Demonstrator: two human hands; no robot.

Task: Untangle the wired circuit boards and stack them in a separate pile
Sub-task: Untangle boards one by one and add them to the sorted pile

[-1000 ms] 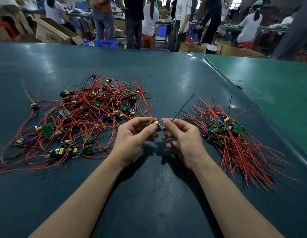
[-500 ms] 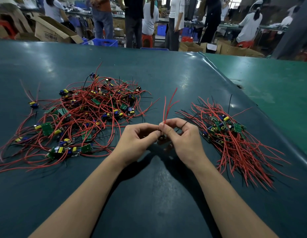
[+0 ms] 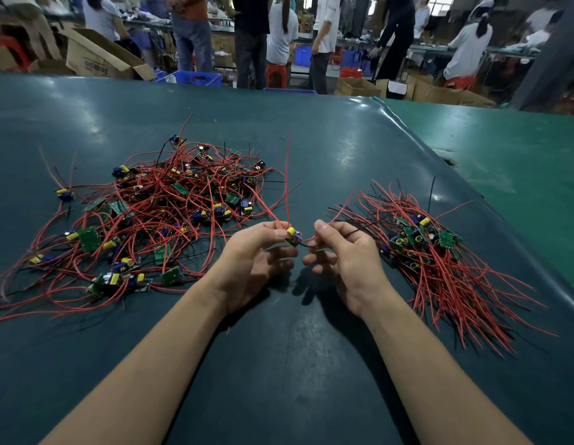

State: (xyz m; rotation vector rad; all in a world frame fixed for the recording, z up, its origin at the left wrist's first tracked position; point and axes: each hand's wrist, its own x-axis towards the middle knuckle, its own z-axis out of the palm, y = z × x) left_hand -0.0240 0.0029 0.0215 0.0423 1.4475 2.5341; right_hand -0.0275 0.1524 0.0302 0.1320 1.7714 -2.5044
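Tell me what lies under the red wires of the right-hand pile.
Under the right-hand pile of red wires, green boards with yellow and blue parts show near its left end. The wires cover any boards deeper down, and the table.

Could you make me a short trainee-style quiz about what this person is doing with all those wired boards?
1. True or false: the tangled pile lies on the person's left.
2. What does the left hand pinch: (a) a small circuit board, (b) a cardboard box, (c) nothing?
3. Fill in: the right hand pinches the board's ___ wire.

Key: 1 true; 2 a; 3 red. The sorted pile lies on the right of the green table.
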